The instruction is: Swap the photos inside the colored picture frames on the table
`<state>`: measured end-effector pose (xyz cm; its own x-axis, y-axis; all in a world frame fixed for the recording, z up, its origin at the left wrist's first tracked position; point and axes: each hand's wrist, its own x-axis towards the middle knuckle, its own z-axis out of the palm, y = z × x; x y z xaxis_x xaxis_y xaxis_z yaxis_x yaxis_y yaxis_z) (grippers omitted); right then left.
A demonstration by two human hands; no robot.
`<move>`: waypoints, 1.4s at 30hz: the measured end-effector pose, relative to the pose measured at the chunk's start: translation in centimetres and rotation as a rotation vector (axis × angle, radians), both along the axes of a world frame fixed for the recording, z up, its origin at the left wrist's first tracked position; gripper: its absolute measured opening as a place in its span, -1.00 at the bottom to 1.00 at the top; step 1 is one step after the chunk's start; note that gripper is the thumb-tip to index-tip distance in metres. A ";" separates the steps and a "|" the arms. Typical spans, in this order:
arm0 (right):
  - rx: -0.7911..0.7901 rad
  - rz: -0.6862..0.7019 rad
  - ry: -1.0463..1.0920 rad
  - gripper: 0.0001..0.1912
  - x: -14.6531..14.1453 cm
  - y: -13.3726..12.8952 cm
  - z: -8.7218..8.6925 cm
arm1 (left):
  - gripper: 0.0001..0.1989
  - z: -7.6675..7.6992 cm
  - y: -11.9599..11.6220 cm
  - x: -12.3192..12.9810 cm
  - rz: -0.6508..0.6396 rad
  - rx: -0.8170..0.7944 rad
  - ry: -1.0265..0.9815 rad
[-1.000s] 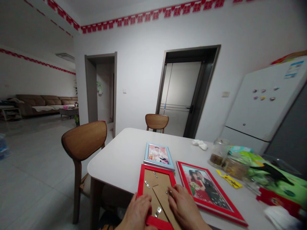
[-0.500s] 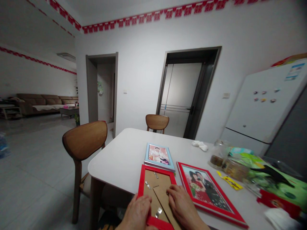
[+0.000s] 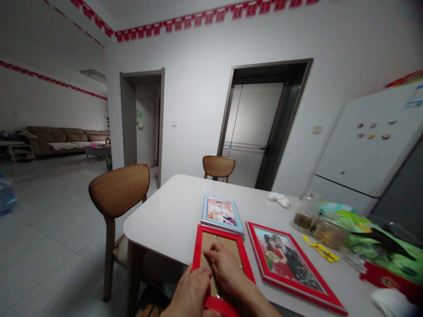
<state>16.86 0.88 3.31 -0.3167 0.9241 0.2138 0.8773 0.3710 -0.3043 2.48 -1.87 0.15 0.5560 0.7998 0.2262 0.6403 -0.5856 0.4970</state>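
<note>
A red photo frame [image 3: 198, 241] lies back side up at the table's near edge, showing its brown backing board [image 3: 233, 248] and small metal clips. My left hand [image 3: 193, 286] grips the frame's left edge near the front corner. Bent fingers of my right hand [image 3: 226, 266] reach across the board and press on a metal clip [image 3: 202, 252] at the left inner edge; the hand covers much of the board. Just beyond lies a light blue photo frame [image 3: 222, 212], picture up. To the right is a larger red photo frame [image 3: 292, 264] with a couple's picture.
Along the right of the white table [image 3: 158, 220] stand a glass jar [image 3: 304, 213], another clear container [image 3: 328, 233], a yellow packet [image 3: 320, 249], green bags [image 3: 393, 246] and crumpled tissue [image 3: 279, 199]. Wooden chairs stand at the left [image 3: 120, 189] and far side [image 3: 218, 166].
My right hand has moved from the board's right side to the clip at its left inner edge. My left hand keeps its hold. The camera view has shifted slightly.
</note>
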 end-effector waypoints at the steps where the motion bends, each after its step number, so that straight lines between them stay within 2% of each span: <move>1: -0.002 0.005 0.003 -0.68 0.1 0.0 0.0 | -0.24 0.0 0.0 0.0 -0.007 -0.003 0.000; 5: -0.006 0.015 0.035 -0.69 0.5 0.7 -0.4 | -0.25 -0.2 0.0 -0.1 -0.009 0.021 0.000; 8: 0.005 -0.148 0.076 -0.66 1.5 2.6 -0.5 | -0.22 -0.6 0.0 -0.4 -0.011 0.077 -0.024; 12: -0.014 -0.351 0.046 -0.77 2.9 5.8 -1.1 | -0.26 -1.0 0.2 -0.6 -0.051 0.127 -0.070; 18: -0.013 -0.505 -0.001 -0.80 3.0 7.9 -2.5 | -0.34 -1.7 0.5 -0.2 -0.012 0.088 -0.127; 22: -0.005 -0.529 0.009 -0.78 2.9 8.3 -2.2 | -0.32 -1.6 0.5 -0.1 0.006 0.048 -0.110; 25: 0.003 -0.456 0.049 -0.71 3.0 7.5 -1.2 | -0.38 -1.3 0.6 -0.1 -0.012 0.026 -0.081; 27: 0.020 -0.371 0.082 -0.68 3.0 5.9 -0.6 | -0.40 -1.2 0.7 0.0 -0.008 0.026 -0.076; 29: 0.028 -0.244 0.149 -0.69 2.9 3.5 -0.2 | -0.42 -1.0 0.6 0.0 -0.004 0.027 -0.068; 31: 0.007 -0.060 0.228 -0.70 2.8 0.5 -0.2 | -0.43 -0.8 0.5 0.1 -0.002 0.019 -0.055; 35: 0.005 0.231 0.076 -0.73 3.0 -4.3 -0.6 | -0.39 -0.1 0.2 0.2 0.019 -0.006 -0.039; 38: 0.058 0.324 -0.015 -0.76 3.8 -5.5 -1.0 | -0.40 0.4 0.1 0.2 0.024 -0.019 -0.024; 42: 0.077 0.345 -0.057 -0.74 4.5 -5.7 -1.2 | -0.49 1.3 -0.2 0.2 0.029 -0.027 0.011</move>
